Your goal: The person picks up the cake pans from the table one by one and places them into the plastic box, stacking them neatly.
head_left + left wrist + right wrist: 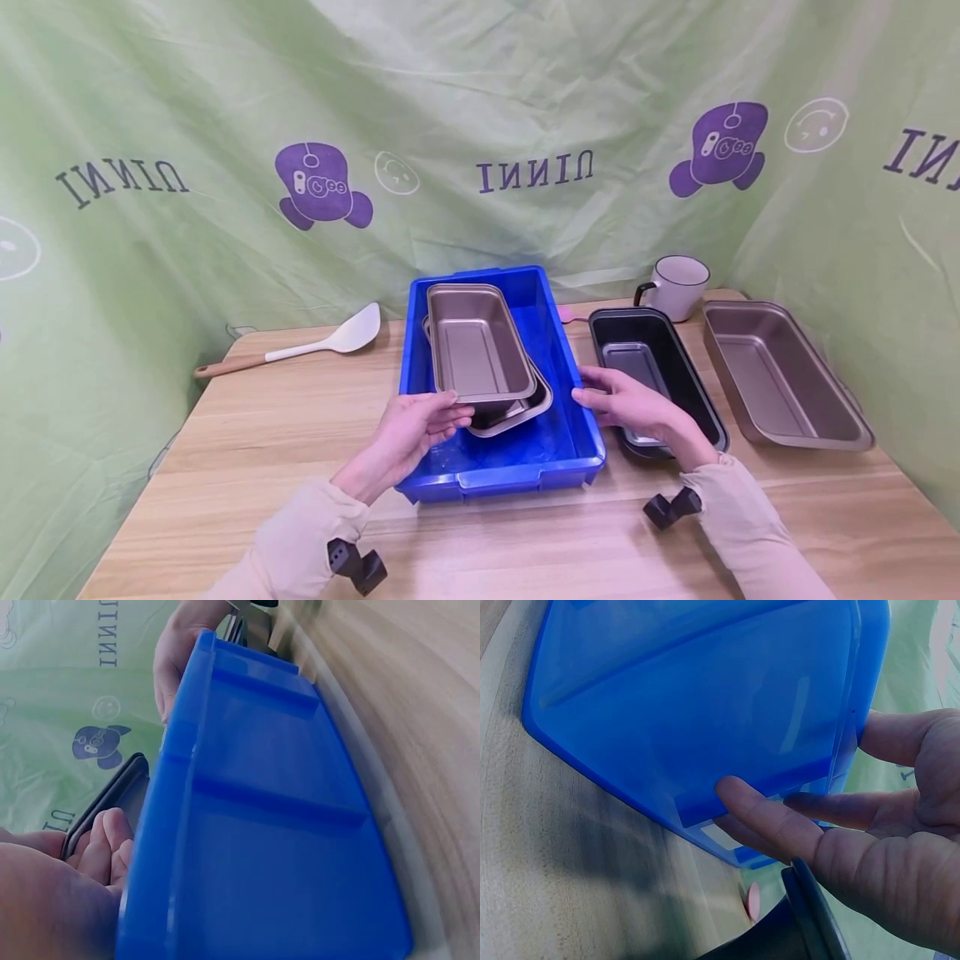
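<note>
A brown loaf pan point(476, 358) lies tilted inside a blue plastic bin point(498, 482). My left hand point(411, 427) pinches its near rim, thumb on top and fingers below; in the left wrist view, part of this hand point(56, 889) shows beyond the bin's wall. Beneath that pan, another loaf pan point(517, 417) sits askew in the bin, mostly covered. With the thumb at the rim and fingers along the outside, my right hand point(633, 404) holds the bin's right wall. The right wrist view shows those fingers point(769, 817) against the blue side.
Right of the bin stands a black loaf pan point(693, 387), close to my right hand. Beyond it are a larger brown pan point(787, 375) and a white mug point(678, 287) with a black handle. A white spatula point(352, 332) with a wooden grip lies at the back left.
</note>
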Demonstrator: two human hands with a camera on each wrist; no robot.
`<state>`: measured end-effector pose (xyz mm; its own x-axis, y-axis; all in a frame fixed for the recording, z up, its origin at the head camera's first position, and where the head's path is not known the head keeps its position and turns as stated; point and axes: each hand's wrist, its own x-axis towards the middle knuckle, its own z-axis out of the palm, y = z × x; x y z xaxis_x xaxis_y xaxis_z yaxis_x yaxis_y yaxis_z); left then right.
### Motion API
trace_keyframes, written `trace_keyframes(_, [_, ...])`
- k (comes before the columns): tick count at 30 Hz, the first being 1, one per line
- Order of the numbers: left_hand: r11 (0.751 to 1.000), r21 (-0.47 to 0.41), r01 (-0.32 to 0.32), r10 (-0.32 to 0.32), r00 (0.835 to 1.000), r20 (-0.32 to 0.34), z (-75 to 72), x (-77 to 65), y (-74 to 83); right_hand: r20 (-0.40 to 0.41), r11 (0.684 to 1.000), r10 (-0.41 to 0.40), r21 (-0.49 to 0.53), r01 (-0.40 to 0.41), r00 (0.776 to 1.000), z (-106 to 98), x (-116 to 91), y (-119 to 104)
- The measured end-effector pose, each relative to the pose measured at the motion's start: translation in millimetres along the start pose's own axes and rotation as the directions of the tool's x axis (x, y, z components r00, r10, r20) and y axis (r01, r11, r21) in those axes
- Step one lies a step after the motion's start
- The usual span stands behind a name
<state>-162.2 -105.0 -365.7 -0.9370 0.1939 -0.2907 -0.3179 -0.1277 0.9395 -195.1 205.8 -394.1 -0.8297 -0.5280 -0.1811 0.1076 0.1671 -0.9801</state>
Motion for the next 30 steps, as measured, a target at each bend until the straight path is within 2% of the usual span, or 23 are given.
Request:
trace_keyframes(3, [0.999, 0.033, -0.004, 0.004, 1.0, 0.001, 0.0, -0.1, 1.6, 0.0, 1.0, -0.003, -0.002, 0.003, 1.0, 0.3, -0.7, -0.7])
trace_keyframes(9, [0.987, 0.161, -0.008, 0.01, 1.0, -0.013, 1.3, -1.2, 4.9, 0.006, 1.0, -0.004, 0.004, 0.004, 1.0, 0.3, -1.6, -1.4])
trace_keyframes(13, [0.98, 0.201, -0.002, 0.004, 1.0, -0.007, 1.7, -1.3, 6.3, 0.011, 1.0, -0.008, 0.006, 0.008, 1.0, 0.3, -1.1, -1.3])
trace_keyframes(20, [0.959, 0.281, 0.026, -0.041, 0.998, 0.049, -3.8, 3.2, 8.4, 0.006, 1.0, -0.002, -0.01, 0.002, 1.0, 0.3, -1.8, -2.2])
trace_keyframes(23, [0.923, 0.384, 0.004, -0.025, 0.999, 0.048, -5.4, 7.0, 9.6, 0.008, 1.0, -0.005, -0.013, 0.005, 1.0, -0.4, -1.9, -2.3])
trace_keyframes(28, [0.809, 0.588, -0.025, 0.045, 0.999, -0.019, 0.2, 8.2, 10.6, 0.005, 1.0, -0.006, -0.006, 0.006, 1.0, -0.8, -1.5, -0.4])
trace_keyframes(30, [0.786, 0.618, -0.019, 0.052, 0.998, -0.036, 1.6, 6.8, 10.6, 0.013, 1.0, -0.011, -0.007, 0.011, 1.0, 0.2, -0.7, 0.0])
